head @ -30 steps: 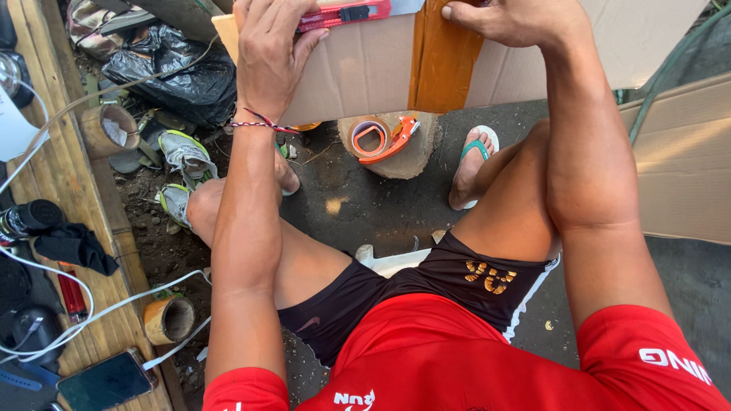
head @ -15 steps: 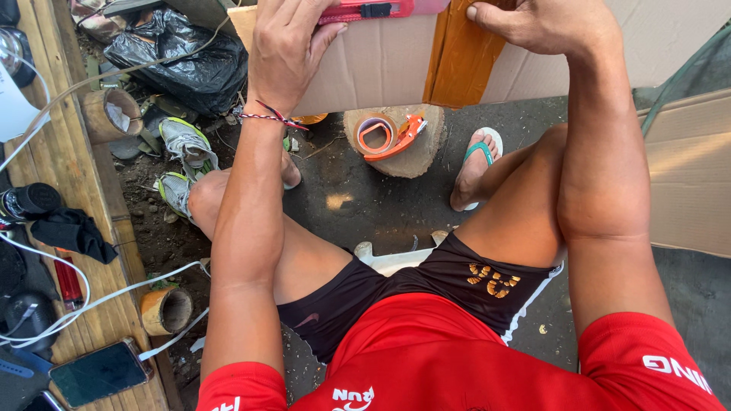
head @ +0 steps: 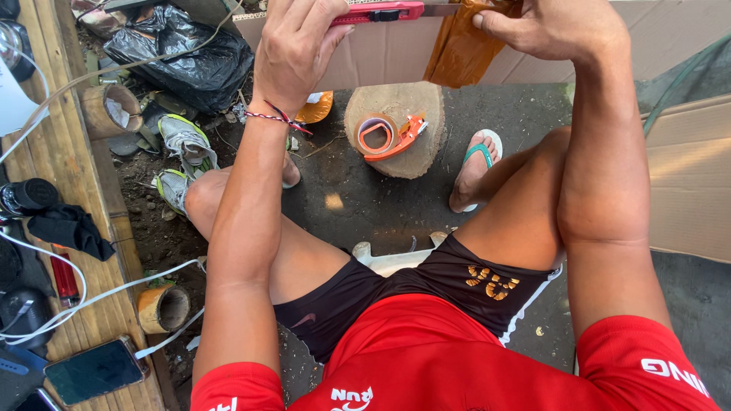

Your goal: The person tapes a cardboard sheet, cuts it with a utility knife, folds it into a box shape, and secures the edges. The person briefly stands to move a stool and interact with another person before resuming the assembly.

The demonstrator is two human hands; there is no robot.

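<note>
Your left hand [head: 293, 46] is clamped round the red utility knife [head: 378, 13], blade out and pointing right toward the brown tape strip [head: 463, 49] on the cardboard sheet [head: 381, 53]. Your right hand [head: 560, 27] pinches that strip, fingertips just beside the blade tip. Risk: knife skids on slick tape, goes into those fingers. Thighs sit below the cut line too. Tape dispenser [head: 388, 133] rests on the stump [head: 396, 156], unused.

1. The brown cardboard sheet [head: 381, 53] runs off the top edge — its upper part is unseen.
2. The red utility knife [head: 377, 13] is partly covered by the left hand [head: 293, 49].
3. The right hand [head: 556, 27] loses its fingertips at the top edge — the grip cannot be told.
</note>
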